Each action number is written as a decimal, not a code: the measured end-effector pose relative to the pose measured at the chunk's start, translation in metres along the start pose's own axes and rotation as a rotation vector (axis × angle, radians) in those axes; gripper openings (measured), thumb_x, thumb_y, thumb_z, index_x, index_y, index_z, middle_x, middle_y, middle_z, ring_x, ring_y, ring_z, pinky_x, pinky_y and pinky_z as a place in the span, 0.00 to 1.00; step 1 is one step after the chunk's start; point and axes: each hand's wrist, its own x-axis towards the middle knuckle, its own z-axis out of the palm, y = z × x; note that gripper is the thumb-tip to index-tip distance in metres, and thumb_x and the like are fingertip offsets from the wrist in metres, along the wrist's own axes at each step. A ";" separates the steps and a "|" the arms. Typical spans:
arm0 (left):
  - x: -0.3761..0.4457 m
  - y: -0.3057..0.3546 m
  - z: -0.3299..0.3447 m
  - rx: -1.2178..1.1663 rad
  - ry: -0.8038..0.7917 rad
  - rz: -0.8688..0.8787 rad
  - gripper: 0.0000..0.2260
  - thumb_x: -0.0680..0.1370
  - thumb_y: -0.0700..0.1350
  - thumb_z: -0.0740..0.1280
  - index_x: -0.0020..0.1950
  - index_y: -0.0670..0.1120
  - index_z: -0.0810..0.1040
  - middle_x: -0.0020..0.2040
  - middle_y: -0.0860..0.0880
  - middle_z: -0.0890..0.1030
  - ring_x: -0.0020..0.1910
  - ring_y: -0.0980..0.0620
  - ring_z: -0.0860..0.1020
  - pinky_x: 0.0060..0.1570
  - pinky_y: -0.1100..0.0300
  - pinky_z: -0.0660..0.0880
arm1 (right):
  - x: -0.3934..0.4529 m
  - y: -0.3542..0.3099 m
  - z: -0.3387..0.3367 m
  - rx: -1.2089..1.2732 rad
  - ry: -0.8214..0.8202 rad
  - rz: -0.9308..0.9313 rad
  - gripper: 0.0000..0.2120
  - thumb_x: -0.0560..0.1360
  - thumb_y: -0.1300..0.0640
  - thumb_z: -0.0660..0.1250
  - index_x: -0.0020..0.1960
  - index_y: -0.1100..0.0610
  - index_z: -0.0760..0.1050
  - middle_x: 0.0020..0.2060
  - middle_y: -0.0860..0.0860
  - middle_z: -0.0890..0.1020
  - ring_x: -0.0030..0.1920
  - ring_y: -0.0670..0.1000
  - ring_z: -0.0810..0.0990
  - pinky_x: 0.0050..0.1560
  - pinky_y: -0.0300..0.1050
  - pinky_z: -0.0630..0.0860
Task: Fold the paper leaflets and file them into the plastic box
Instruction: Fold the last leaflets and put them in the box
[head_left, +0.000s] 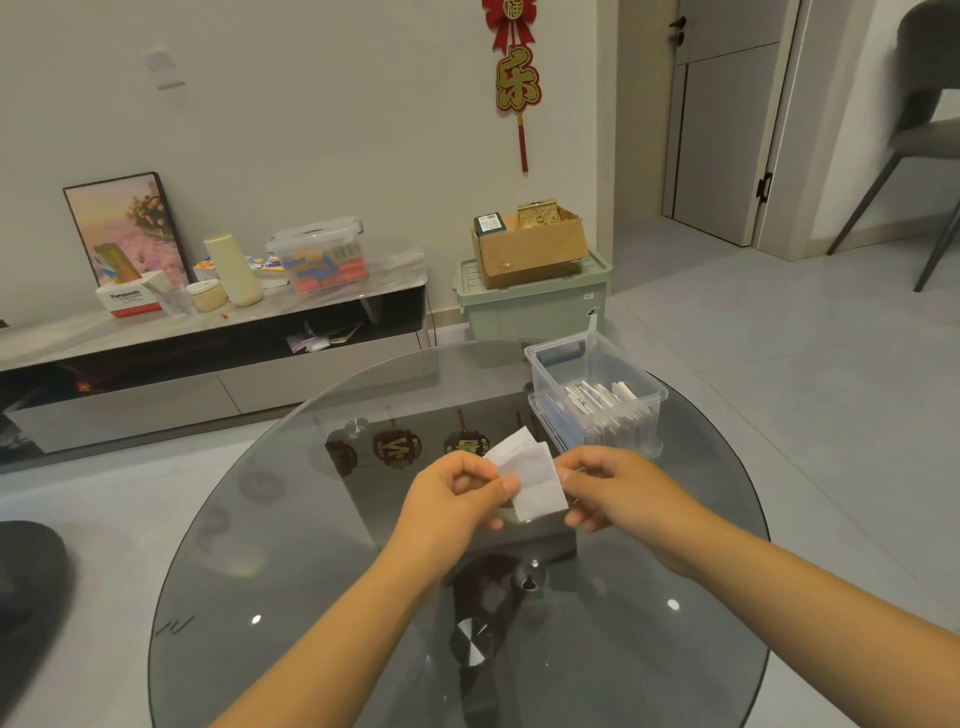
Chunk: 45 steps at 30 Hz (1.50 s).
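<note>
So from where I'm standing, the person has one small white leaflet (530, 480) held up over the round glass table (291, 545), caught between both hands. The left hand (457, 493) pinches its left edge, thumb on top with the other fingers curled underneath, and the right hand (608, 488) pinches the right edge the same way, fingers bunched rather than spread. The paper looks already partly folded, with a second layer poking out at the top, and its longer side seems to run away from the person, tilted a bit to the right. The bit that matters: the clear plastic box (550, 358) sits just beyond and to the right of the leaflet, near the table's far edge, with a row of folded papers (602, 397) standing on edge in its right end. So the right hand is clearly the closer one to the box, and I'd guess it does the filing once the fold is pressed flat. The leaflet would probably need turning upright to slot in alongside the others.
</note>
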 end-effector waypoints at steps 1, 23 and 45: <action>0.001 0.004 0.001 -0.021 0.022 0.027 0.05 0.73 0.35 0.71 0.43 0.39 0.76 0.37 0.45 0.82 0.34 0.56 0.80 0.31 0.65 0.76 | 0.000 -0.003 0.000 0.044 -0.001 -0.013 0.09 0.80 0.58 0.60 0.48 0.54 0.79 0.37 0.49 0.80 0.33 0.46 0.78 0.39 0.38 0.75; 0.074 0.063 0.063 0.191 -0.048 0.185 0.09 0.76 0.47 0.69 0.53 0.52 0.73 0.47 0.53 0.81 0.46 0.57 0.80 0.42 0.71 0.73 | 0.033 -0.037 -0.067 -0.155 0.719 -0.253 0.05 0.73 0.56 0.69 0.38 0.50 0.79 0.33 0.44 0.82 0.36 0.43 0.79 0.39 0.41 0.76; 0.122 0.043 0.084 1.233 -0.526 0.857 0.42 0.69 0.73 0.33 0.62 0.51 0.74 0.58 0.55 0.73 0.58 0.54 0.66 0.65 0.56 0.51 | 0.056 -0.003 -0.076 -1.009 1.006 -0.295 0.14 0.58 0.59 0.79 0.30 0.52 0.73 0.25 0.45 0.73 0.27 0.52 0.74 0.26 0.31 0.48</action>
